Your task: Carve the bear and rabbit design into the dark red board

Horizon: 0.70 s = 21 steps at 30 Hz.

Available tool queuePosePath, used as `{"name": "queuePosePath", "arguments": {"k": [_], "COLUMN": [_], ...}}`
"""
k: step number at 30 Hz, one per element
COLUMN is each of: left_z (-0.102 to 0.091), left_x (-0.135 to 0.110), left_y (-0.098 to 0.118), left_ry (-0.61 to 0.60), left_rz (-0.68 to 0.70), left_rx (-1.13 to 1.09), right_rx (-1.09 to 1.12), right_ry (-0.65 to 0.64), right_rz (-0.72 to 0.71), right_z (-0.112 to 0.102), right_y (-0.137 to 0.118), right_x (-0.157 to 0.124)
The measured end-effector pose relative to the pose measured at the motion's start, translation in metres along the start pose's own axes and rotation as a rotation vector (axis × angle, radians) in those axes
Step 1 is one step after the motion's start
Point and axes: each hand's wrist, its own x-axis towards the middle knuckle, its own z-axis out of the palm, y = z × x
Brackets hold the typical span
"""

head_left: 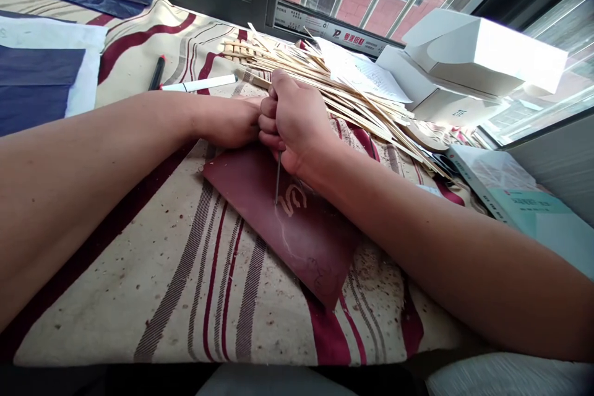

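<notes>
A reddish-brown board (315, 229) lies at a slant on the striped cloth, with pale carved curves and a light scratched line on its face. My right hand (297, 117) is closed in a fist around a carving tool (278, 179). Its thin metal shaft points down and toward me, and the tip meets the board beside the carved curves. My left hand (234, 120) lies at the board's far edge, against the right hand. Its fingers are mostly hidden there, so their grip does not show.
Behind my hands lies a heap of thin wooden strips (371, 114). White boxes (464, 62) and a book (524, 198) stand at the right. A white marker (199, 83), a black pen (158, 72) and dark blue sheets (37, 83) are on the left. Crumbs dot the cloth (139, 284).
</notes>
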Motion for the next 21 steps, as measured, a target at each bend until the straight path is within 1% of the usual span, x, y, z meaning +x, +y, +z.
{"name": "queuePosePath", "arguments": {"k": [4,7,9,12,14,21], "left_z": [0.002,0.002,0.000,-0.002,-0.004,-0.004], "left_x": [0.000,0.000,-0.001,-0.001,-0.001,-0.001], "left_y": [-0.001,-0.001,0.001,0.005,0.006,0.011], "left_ry": [0.023,0.017,-0.003,-0.020,-0.030,-0.066], "left_rz": [0.012,0.013,-0.005,-0.055,-0.066,-0.105], "left_rx": [-0.011,0.003,0.012,-0.004,-0.008,0.050], "right_rx": [0.011,0.010,0.019,0.036,0.037,-0.001], "right_ry": [0.007,0.008,0.013,0.011,0.002,0.009], "right_rz": [0.039,0.012,-0.005,0.021,0.033,0.001], "right_z": [0.001,0.001,0.000,-0.001,-0.001,0.001], "right_y": [0.000,0.002,0.003,0.003,0.003,0.005], "right_x": [0.000,0.001,0.002,0.003,0.003,0.000]}}
